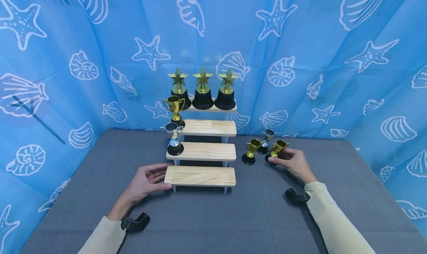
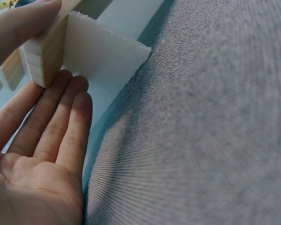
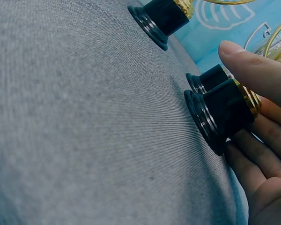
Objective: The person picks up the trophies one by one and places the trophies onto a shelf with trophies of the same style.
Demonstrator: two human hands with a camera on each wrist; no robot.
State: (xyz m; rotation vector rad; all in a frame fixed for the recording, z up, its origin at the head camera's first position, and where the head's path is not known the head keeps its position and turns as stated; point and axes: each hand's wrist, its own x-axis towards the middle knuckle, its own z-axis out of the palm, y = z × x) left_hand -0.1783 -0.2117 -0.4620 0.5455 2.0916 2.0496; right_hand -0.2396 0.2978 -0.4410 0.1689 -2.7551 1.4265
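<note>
A four-step wooden display stand (image 1: 201, 176) sits mid-table. My left hand (image 1: 146, 180) rests against the left end of its bare bottom step, thumb on the wood (image 2: 47, 56) and straight fingers (image 2: 61, 122) beside it. My right hand (image 1: 294, 162) grips a small gold cup trophy (image 1: 278, 147), tilted, its black base (image 3: 222, 115) held by my fingers (image 3: 260, 154). Beside it on the table stand another gold cup (image 1: 251, 150) and a silver cup (image 1: 267, 139).
Three gold star trophies (image 1: 202, 89) fill the top step. A gold cup (image 1: 175, 110) stands at the left of the second step, a silver cup (image 1: 174, 138) at the left of the third. Grey cloth (image 1: 213, 217) covers the table; blue seashell curtains (image 1: 333, 61) surround it.
</note>
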